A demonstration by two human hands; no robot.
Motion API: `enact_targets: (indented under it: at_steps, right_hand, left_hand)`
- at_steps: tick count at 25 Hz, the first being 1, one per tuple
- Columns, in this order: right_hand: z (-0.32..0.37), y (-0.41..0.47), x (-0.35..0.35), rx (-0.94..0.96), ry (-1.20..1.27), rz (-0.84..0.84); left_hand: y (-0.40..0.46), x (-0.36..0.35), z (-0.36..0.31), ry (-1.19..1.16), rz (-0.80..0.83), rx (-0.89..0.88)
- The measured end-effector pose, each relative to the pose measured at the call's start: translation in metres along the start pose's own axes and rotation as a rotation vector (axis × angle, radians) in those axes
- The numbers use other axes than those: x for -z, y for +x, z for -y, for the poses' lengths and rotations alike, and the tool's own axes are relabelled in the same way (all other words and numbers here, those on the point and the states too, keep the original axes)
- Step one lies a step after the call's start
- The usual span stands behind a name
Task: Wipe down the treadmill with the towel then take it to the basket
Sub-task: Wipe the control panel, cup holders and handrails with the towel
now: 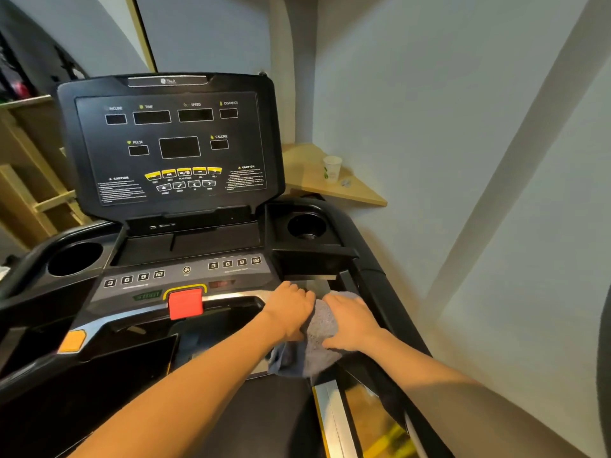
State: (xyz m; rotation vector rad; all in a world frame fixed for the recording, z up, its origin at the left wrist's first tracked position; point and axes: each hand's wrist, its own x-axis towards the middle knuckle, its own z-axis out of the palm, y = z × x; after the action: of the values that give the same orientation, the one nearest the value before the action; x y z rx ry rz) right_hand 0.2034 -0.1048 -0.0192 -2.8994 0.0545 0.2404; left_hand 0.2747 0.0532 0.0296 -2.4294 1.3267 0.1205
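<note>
**Both hands press the towel on the treadmill's right handrail**

Two bare forearms reach in from 6 o'clock toward the middle of the view. The left hand lies palm down with its fingers curled over the left edge of the towel, and the right hand lies flat with spread fingers on the towel's right side. Both hands press on it; neither is closed in a fist. The towel is grey-blue and bunched, draped over the inner end of the right handrail, with a fold hanging down at 6 o'clock of the hands, above the dark belt.

At 9 o'clock of the hands, a red safety key sits at the front of the treadmill console, with an orange tab farther left at 8 o'clock. Just beyond, rows of number buttons run across the panel. A cup holder lies at 10 o'clock and another, the right holder, at 12 o'clock.

Farther off, the dark display tilts up at 11 o'clock. At 1 o'clock, a wooden shelf on the wall carries a paper cup. The basket is not seen.
</note>
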Motion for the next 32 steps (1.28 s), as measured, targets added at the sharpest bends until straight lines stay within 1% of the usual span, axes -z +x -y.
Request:
enact_targets:
  at_steps: [1, 2, 6, 8, 11, 12, 13, 14, 16, 18, 20, 22, 24, 25, 28, 29, 32]
  right_hand:
    - [0.002, 0.004, 0.002, -0.014, -0.002, -0.002]
    - [0.004, 0.008, 0.007, -0.029, 0.0, 0.035]
    - [0.003, 0.026, 0.027, -0.011, 0.021, 0.309]
    - [-0.003, 0.038, 0.035, -0.016, 0.069, 0.439]
    - [-0.008, 0.053, 0.041, -0.049, 0.131, 0.599]
    - [-0.008, 0.055, 0.042, -0.063, 0.143, 0.635]
    - [-0.007, 0.056, 0.042, -0.067, 0.148, 0.651]
    - [-0.008, 0.057, 0.04, -0.069, 0.151, 0.645]
    - [-0.007, 0.051, 0.031, -0.068, 0.127, 0.576]
    - [-0.003, 0.04, 0.023, -0.073, 0.102, 0.436]
    - [0.003, 0.03, 0.015, -0.09, 0.03, 0.291]
    - [0.014, 0.016, 0.007, -0.118, -0.069, 0.116]
    - [0.021, 0.005, -0.003, -0.153, -0.038, -0.114]
    - [0.025, 0.0, -0.01, -0.172, -0.038, -0.189]
    - [0.026, -0.01, -0.031, -0.195, 0.039, -0.4]
    - [0.026, -0.011, -0.034, -0.197, 0.059, -0.438]
    - [0.028, -0.013, -0.031, -0.202, 0.068, -0.29]
  left_hand:
    - [0.005, 0.001, -0.001, -0.007, 0.011, -0.001]
    - [0.01, 0.002, 0.0, -0.016, 0.035, -0.013]
    - [0.032, 0.011, 0.011, -0.09, 0.201, -0.093]
    - [0.044, 0.014, 0.017, -0.183, 0.338, -0.108]
    - [0.065, 0.011, 0.023, -0.464, 0.627, -0.065]
    - [0.068, 0.01, 0.023, -0.537, 0.689, -0.043]
    - [0.069, 0.011, 0.023, -0.558, 0.702, -0.032]
    - [0.069, 0.013, 0.022, -0.529, 0.681, -0.033]
    - [0.061, 0.017, 0.015, -0.357, 0.548, -0.038]
    - [0.049, 0.018, 0.005, -0.193, 0.385, -0.027]
    - [0.04, 0.012, -0.002, -0.1, 0.237, 0.012]
    - [0.029, 0.001, -0.011, -0.059, 0.089, 0.068]
    - [0.019, -0.012, -0.023, -0.064, -0.065, 0.143]
    - [0.014, -0.018, -0.03, -0.074, -0.125, 0.179]
    - [0.0, -0.036, -0.046, -0.093, -0.213, 0.262]
    - [-0.004, -0.038, -0.047, -0.101, -0.23, 0.256]
    - [-0.007, -0.039, -0.04, -0.117, -0.246, 0.207]
